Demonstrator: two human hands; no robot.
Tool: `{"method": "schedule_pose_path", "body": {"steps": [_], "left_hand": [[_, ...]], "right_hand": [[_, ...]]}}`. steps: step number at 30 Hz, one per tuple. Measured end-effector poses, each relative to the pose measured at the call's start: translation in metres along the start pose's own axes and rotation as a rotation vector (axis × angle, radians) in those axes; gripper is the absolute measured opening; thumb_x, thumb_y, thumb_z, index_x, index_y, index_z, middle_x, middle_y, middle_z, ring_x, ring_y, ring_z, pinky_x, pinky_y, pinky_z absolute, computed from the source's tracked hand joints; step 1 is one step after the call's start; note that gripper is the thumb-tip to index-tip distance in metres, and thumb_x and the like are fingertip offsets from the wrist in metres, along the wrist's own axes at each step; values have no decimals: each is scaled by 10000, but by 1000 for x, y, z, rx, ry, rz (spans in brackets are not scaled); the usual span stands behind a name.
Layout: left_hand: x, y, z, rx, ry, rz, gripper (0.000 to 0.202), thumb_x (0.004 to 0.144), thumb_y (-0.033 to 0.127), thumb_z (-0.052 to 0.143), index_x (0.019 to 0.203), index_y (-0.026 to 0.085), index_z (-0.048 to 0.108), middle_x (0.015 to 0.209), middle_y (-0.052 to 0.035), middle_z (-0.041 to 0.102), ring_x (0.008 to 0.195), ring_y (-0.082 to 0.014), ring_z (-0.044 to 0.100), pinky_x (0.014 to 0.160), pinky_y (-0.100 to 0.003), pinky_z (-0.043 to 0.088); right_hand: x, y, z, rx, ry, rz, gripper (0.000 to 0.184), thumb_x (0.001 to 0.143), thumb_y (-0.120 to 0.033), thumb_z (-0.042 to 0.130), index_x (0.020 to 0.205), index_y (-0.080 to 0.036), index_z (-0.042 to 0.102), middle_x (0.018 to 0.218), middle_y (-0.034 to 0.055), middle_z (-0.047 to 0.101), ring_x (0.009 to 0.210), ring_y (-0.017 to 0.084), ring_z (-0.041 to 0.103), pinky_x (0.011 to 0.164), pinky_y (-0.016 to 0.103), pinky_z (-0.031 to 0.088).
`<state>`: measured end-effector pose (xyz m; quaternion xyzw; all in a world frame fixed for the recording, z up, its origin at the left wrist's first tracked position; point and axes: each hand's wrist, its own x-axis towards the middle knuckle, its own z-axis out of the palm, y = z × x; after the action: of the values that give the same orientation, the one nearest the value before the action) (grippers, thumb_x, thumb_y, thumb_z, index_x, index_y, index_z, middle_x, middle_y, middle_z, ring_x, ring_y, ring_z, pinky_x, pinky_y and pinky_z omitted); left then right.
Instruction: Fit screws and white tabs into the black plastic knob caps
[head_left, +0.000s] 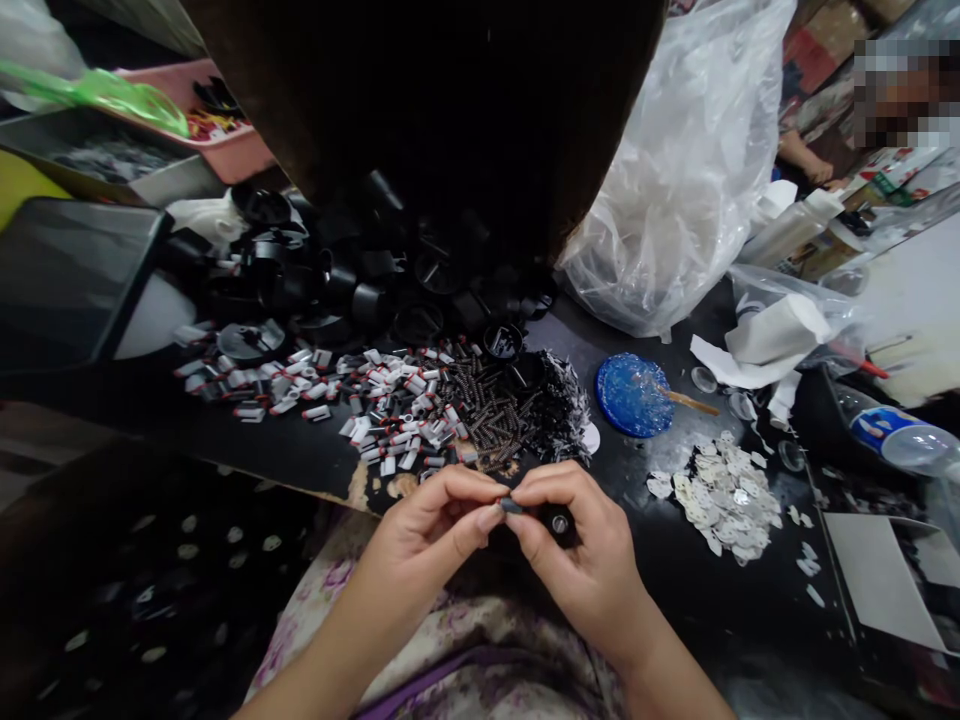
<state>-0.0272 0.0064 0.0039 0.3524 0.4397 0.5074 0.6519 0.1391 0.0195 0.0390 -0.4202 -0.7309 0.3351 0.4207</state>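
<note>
My left hand (pixel 442 530) and my right hand (pixel 581 535) meet at the table's near edge, above my lap. Both are closed, thumbs and forefingers pinching a small dark grey plastic piece (pixel 511 505) between them; its exact shape is partly hidden. Against my right palm, under the curled fingers, sits a round black part (pixel 560 524) with a pale metal centre. Just beyond my fingers lie small metal springs (pixel 491 415), grey-white sleeves with red ends (pixel 405 400), and a heap of thin black pieces (pixel 559 405).
Black plastic housings (pixel 367 300) are piled at the back beneath a large dark overhanging shape (pixel 442 100). A blue lid (pixel 634 395) holds a greasy-looking substance and a stick (pixel 690 402). Flat white pieces (pixel 727 500) lie right. A clear plastic bag (pixel 675 180) stands behind; another person's hand (pixel 814 165) shows far right.
</note>
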Motion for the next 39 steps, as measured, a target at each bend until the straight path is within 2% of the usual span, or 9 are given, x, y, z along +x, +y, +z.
{"method": "schedule_pose_path", "body": {"steps": [4,9,14,17,21,27,34,39], "left_hand": [[0,-3,-3,-15,-8,-52,71,811,336,755,880,328,770,788,51,677,658,-83,531,608,-142,437],[2,-4,-5,42,-20,-31,68,841,319,718,877,316,776,716,49,651,628,-87,519,602,-167,424],[4,-5,-6,49,1,-58,59,817,298,726,838,289,780,661,42,642,566,-91,506,558,-190,407],[3,-6,-5,0,-3,-111,77,827,299,710,850,278,781,589,49,599,564,-99,501,638,-206,440],[2,-6,-4,-39,-13,-158,110,838,331,700,886,278,783,586,48,599,594,-103,501,755,-227,457],[4,0,1,-42,1,-164,135,749,363,784,780,233,764,669,28,628,597,-109,493,583,-218,398],[4,-1,3,-77,12,-195,140,798,367,744,818,229,760,573,39,589,601,-123,514,641,-238,413],[1,0,3,-120,26,-200,120,812,332,734,896,252,762,618,32,636,632,-126,563,683,-243,437]], "right_hand": [[-2,0,-1,-11,-2,-73,205,887,-70,610,1034,-212,600,961,35,639,901,132,631,803,246,527],[-3,1,-3,-164,-52,-165,211,896,-53,586,1038,-209,586,961,59,645,903,169,621,798,318,531],[-3,2,-4,-150,-80,-147,190,897,-57,584,1019,-203,591,939,61,644,893,168,616,783,310,530],[-3,2,-4,-85,-76,-106,179,897,-64,585,1011,-202,602,938,54,650,904,158,622,789,283,531],[-3,3,-5,-73,-74,-74,186,892,-60,582,1006,-204,610,947,48,652,903,151,624,792,272,527],[-5,4,-3,-106,-83,-90,186,898,-72,581,1022,-209,600,949,46,653,910,157,616,816,301,529],[-5,4,-3,-101,-73,-90,177,903,-84,573,1017,-215,608,941,54,657,902,168,632,792,304,546],[-4,4,-5,-109,-57,-85,192,899,-74,573,1021,-219,607,947,52,676,919,171,643,800,304,550]]}}
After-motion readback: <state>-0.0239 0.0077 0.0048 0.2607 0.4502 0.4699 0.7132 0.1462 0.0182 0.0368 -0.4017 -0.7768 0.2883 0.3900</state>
